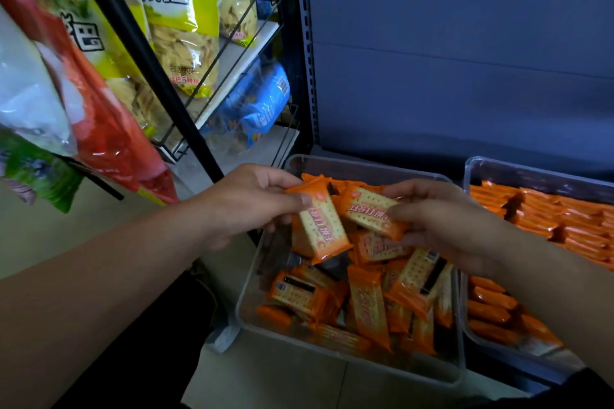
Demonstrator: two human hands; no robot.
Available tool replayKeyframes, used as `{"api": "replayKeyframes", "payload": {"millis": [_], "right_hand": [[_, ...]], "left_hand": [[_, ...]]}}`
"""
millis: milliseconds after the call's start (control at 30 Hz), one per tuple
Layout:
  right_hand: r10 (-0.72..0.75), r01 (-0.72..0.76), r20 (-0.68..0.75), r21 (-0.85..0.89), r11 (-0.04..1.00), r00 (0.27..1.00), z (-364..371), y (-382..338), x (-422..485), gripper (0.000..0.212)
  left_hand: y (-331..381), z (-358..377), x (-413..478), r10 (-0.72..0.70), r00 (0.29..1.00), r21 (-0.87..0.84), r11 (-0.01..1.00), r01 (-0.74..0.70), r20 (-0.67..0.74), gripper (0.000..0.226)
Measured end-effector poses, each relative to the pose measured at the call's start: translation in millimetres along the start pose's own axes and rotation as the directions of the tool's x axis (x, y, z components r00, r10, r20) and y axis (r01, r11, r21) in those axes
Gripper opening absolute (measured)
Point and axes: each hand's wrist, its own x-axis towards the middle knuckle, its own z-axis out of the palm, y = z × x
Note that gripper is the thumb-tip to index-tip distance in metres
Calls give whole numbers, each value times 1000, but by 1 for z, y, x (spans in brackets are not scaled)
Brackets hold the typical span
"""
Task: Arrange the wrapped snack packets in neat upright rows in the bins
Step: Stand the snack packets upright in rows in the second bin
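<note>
Left hand (246,202) pinches one orange packet (320,226); right hand (445,226) grips another packet (373,209), its fingers partly hidden beneath. Below, the clear bin (349,355) holds a jumbled pile.

Your left hand (246,202) and right hand (445,226): both bare. Your left forearm (99,276) is uncovered to the frame edge at 8 o'clock, your right forearm (564,292) likewise at 4 o'clock. Dark fabric (149,352) shows under the left forearm at 7 o'clock, possibly trousers; view there is dim.
</note>
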Motion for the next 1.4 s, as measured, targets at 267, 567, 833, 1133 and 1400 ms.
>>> {"api": "replayKeyframes", "payload": {"millis": [267,567,833,1133,1400], "right_hand": [[-9,9,149,2,1000,989,3,-4,-5,42],[-95,98,211,-3,995,973,8,-1,-10,49],[-109,145,190,-187,972,976,5,4,-20,42],[-331,238,-116,-482,843,936,-39,1,-18,5],[-421,256,-52,-723,642,906,-55,21,-25,14]], "left_hand": [[9,5,9,19,994,-91,996,-10,105,15],[16,35,10,213,977,-10,977,-212,21,15],[15,30,36,290,923,243,904,-351,252,67],[-34,47,85,223,937,655,671,-347,268,63],[-80,67,111,454,822,784,343,-517,344,61]]}}
